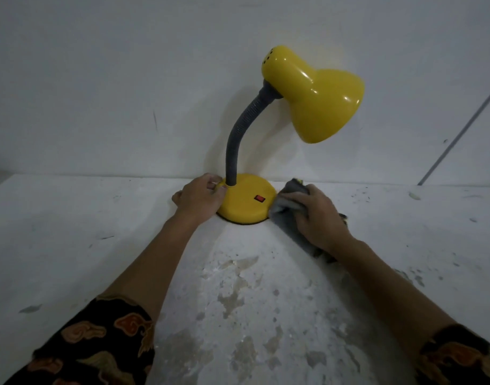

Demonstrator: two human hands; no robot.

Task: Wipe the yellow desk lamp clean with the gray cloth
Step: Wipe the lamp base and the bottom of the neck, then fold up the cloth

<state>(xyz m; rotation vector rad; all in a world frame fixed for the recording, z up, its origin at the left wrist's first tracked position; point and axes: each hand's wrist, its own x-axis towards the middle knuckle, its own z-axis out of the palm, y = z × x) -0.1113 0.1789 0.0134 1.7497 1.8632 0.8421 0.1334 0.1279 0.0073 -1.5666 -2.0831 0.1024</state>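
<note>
Left hand (201, 197) clamps yellow desk lamp (246, 200) base to steady it; right hand (320, 215) presses bunched gray cloth (287, 207) against base's right edge.

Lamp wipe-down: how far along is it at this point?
Done: nothing provably; the lamp shows no visible sign of what has been wiped. In hand: the left hand steadies the base at the neck's foot, and the right hand presses the cloth against the base's right edge. Left, apparently: the neck and shade, which neither hand touches.
</note>
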